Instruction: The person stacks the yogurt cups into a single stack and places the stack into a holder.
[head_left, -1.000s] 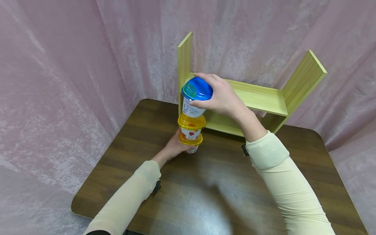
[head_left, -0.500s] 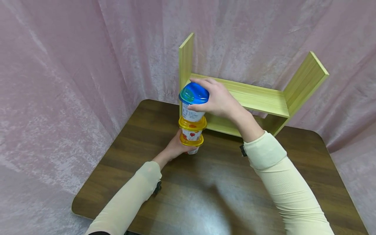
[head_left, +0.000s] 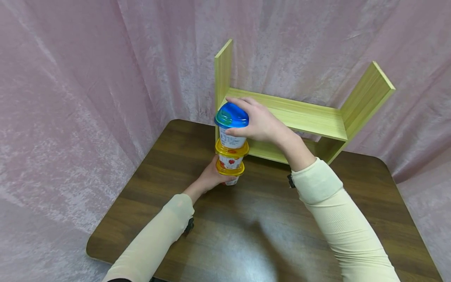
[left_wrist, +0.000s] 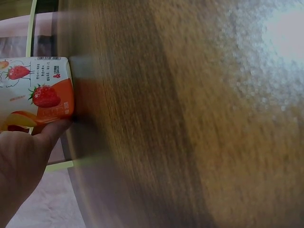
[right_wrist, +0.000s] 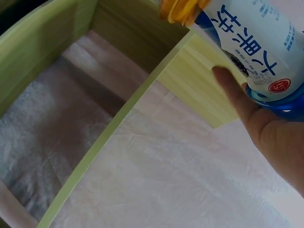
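Note:
Three lidded fruit cups stand stacked in one column at the table's back left. My left hand (head_left: 210,176) grips the bottom cup (head_left: 230,169), which has a yellow lid; its strawberry print faces the left wrist camera. On it rests the middle cup (head_left: 230,161), also yellow-lidded with fruit on its white wall. The top cup (head_left: 231,117) has a blue lid and looks set on the middle lid. My right hand (head_left: 261,123) holds it, fingers over the lid and thumb along the side. In the right wrist view its white and blue label (right_wrist: 256,52) shows.
A light wooden shelf (head_left: 310,117) with two upright side panels stands right behind the stack. The brown wooden table (head_left: 218,235) has rounded corners. Pink curtains (head_left: 169,58) hang at the back and the sides.
My right hand has lowered the blue-lidded cup, bringing it slightly left and down onto the middle cup. My left hand has kept its grip on the bottom cup.

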Available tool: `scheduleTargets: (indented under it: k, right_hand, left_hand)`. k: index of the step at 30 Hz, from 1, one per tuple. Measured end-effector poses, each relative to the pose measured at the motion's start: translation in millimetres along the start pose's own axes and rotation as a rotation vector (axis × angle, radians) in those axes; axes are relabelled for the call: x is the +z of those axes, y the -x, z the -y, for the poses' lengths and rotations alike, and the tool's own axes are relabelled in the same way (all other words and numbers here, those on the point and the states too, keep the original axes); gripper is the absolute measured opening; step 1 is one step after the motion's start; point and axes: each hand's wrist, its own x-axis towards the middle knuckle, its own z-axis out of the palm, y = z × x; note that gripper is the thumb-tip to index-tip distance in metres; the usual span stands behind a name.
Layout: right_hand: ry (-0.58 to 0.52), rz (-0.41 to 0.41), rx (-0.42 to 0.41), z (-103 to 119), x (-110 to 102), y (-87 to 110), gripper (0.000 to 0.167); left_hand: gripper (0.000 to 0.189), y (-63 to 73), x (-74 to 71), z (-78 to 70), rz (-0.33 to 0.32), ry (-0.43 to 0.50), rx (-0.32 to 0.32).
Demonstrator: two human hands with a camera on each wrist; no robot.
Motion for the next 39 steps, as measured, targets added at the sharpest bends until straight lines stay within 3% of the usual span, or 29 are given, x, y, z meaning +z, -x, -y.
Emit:
scheduleTargets:
  k: [11, 18, 26, 29, 33, 35, 39]
  right_hand:
    - [-0.066, -0.046, -0.024, -2, 3, 3.1, 0.093]
    - [-0.095, -0.128, -0.065, -8, 2, 9.2, 0.084]
    - [-0.11, -0.192, -0.079, -23, 2, 21.2, 0.079]
    - [-0.13, -0.224, -0.095, -31, 3, 25.8, 0.078]
    - [-0.156, -0.295, -0.124, -43, 4, 34.0, 0.081]
    - [-0.166, -0.335, -0.128, -49, 4, 38.7, 0.082]
    - [-0.173, -0.386, -0.104, -62, 4, 48.6, 0.08]
  left_hand:
    - [0.084, -0.4, 1.0, 1.1, -0.005, -0.004, 0.007]
    - [0.083, 0.1, 1.6, 2.9, 0.003, -0.008, 0.017]
    - [0.086, -0.7, 0.3, 0.9, 0.02, -0.004, -0.035]
    - [0.086, 4.4, -1.3, -9.8, 0.039, -0.001, -0.039]
    - [0.086, 5.9, -0.2, -9.7, 0.029, -0.007, -0.022]
    - [0.087, 1.9, 1.3, -0.8, 0.013, -0.012, -0.019]
    - [0.083, 2.2, 2.0, -1.0, -0.008, -0.027, 0.003]
